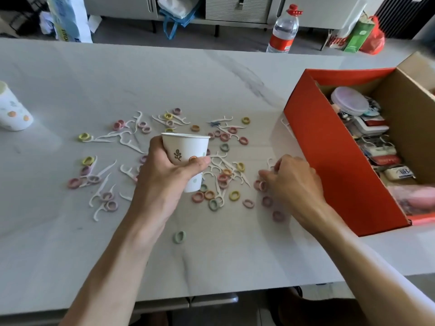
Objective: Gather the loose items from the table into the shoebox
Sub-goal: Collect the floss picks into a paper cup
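Note:
Several pastel hair ties (234,195) and white floss picks (101,189) lie scattered over the middle of the grey table (70,255). My left hand (164,177) grips a white paper cup (186,149) with a leaf print, held upright above the scatter. To its right, my right hand (292,182) reaches down with curled fingers onto a pink hair tie (259,184) and a floss pick, just left of the orange shoebox (329,165). The shoebox stands open at the right, filled with several small items.
A second patterned paper cup (11,109) lies at the table's left edge. A water bottle (283,31) with a red label stands at the far edge. Bags and cabinets sit beyond the table. One green hair tie (180,236) lies alone nearer me.

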